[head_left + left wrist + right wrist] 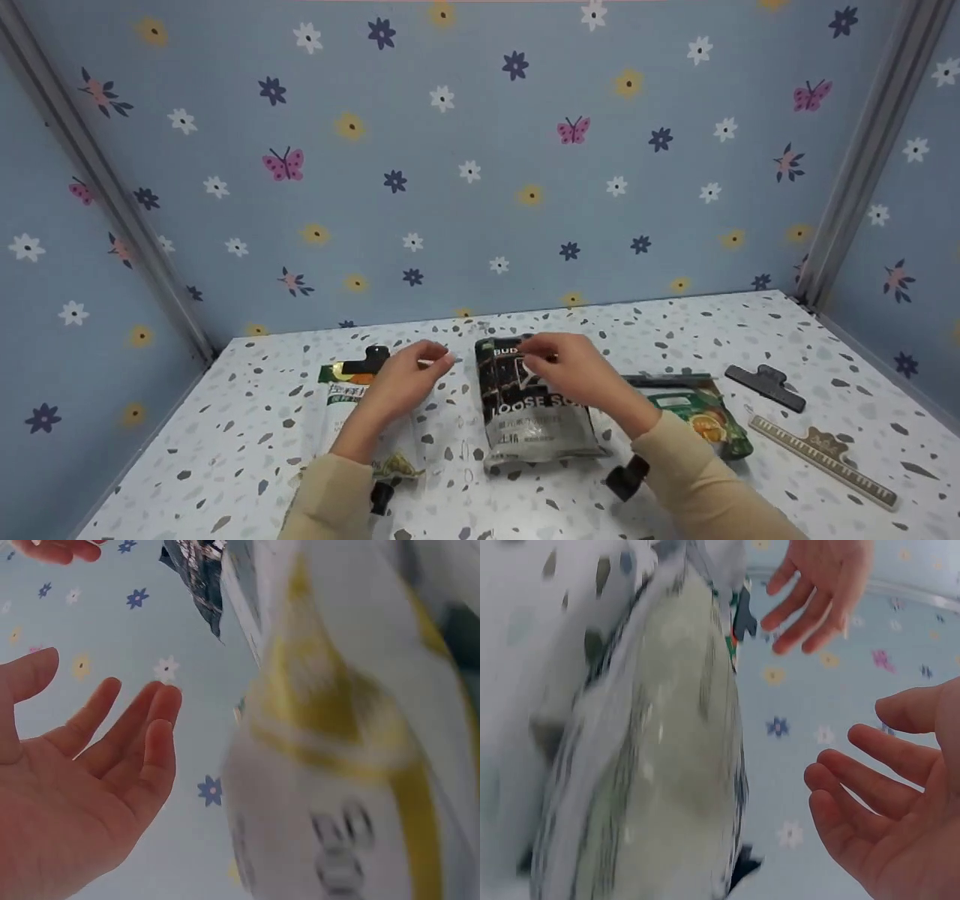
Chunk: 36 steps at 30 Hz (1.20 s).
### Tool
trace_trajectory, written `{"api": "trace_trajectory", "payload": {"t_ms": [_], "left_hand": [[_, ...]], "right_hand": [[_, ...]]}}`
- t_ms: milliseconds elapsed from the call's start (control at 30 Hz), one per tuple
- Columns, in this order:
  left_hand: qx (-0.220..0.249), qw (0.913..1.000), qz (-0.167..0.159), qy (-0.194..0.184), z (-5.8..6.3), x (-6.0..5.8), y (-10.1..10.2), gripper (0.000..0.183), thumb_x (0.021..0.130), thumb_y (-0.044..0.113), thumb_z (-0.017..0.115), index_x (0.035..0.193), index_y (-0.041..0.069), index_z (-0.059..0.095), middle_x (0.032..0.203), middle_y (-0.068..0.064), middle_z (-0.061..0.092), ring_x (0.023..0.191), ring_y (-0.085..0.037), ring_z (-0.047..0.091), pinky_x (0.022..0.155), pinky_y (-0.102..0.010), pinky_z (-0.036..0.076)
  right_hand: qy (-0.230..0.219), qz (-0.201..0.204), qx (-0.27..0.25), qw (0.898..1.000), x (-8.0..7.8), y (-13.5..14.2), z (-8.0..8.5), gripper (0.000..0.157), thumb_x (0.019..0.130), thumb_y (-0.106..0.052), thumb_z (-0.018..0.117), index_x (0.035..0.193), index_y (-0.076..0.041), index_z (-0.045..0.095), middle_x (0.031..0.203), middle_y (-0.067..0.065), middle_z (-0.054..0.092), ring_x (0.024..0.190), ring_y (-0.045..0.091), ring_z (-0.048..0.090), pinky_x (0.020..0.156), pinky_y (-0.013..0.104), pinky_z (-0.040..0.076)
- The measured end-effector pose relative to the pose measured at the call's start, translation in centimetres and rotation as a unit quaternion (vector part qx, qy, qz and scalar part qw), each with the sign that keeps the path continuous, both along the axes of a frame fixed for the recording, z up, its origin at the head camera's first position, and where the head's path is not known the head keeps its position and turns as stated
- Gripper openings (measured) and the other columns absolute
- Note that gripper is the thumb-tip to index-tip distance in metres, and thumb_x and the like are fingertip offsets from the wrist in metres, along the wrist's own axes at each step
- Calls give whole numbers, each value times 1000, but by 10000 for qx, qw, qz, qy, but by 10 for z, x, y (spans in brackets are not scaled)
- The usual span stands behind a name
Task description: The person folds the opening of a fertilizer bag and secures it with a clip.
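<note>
My left hand is held above a white bag at the left, whose top edge carries a black clip. My right hand hovers over the upper right of a black and silver bag printed "LOOSE SO", its end hidden. Both hands have loosely bent fingers and grip nothing. The left wrist view shows the left palm bare, beside a blurred white and yellow bag. In the right wrist view the right hand is likewise bare, apart from a pale bag.
Partly behind the right forearm lies a green bag with a dark strip along its top. Farther right are a loose black clip and a ruler with a shaped edge. A flowered blue wall closes off the speckled table's back.
</note>
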State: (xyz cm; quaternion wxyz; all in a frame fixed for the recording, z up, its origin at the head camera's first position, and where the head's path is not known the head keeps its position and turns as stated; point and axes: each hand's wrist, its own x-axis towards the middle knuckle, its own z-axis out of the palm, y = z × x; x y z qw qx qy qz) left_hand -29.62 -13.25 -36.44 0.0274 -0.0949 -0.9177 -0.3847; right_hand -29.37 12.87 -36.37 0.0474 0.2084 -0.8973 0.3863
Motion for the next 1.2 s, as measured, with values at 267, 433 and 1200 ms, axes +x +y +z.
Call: {"api": "trace_trajectory", "payload": {"t_ms": [267, 433, 1200], "left_hand": [[673, 9972, -131, -303, 2, -14, 28, 48, 93, 46, 54, 132, 18, 50, 133, -3, 50, 121, -24, 48, 95, -46, 41], [1069, 9923, -261, -572, -2, -20, 48, 52, 92, 47, 53, 135, 18, 47, 136, -4, 46, 124, -25, 45, 97, -47, 40], [1903, 9664, 344, -1692, -35, -47, 67, 67, 92, 46, 54, 145, 11, 31, 144, -15, 36, 127, -33, 40, 100, -50, 35]], "right_hand": [[255, -705, -311, 9967, -17, 43, -12, 25, 95, -23, 56, 118, -16, 63, 117, 3, 62, 107, 21, 57, 87, 42, 47], [35, -910, -177, 9957, -21, 54, -21, 28, 94, -25, 58, 120, -16, 61, 118, 3, 61, 109, 21, 57, 87, 42, 47], [-905, -1123, 202, 9893, -27, 43, -36, 43, 89, -19, 63, 130, -9, 52, 121, 12, 59, 109, 29, 57, 86, 43, 48]]}}
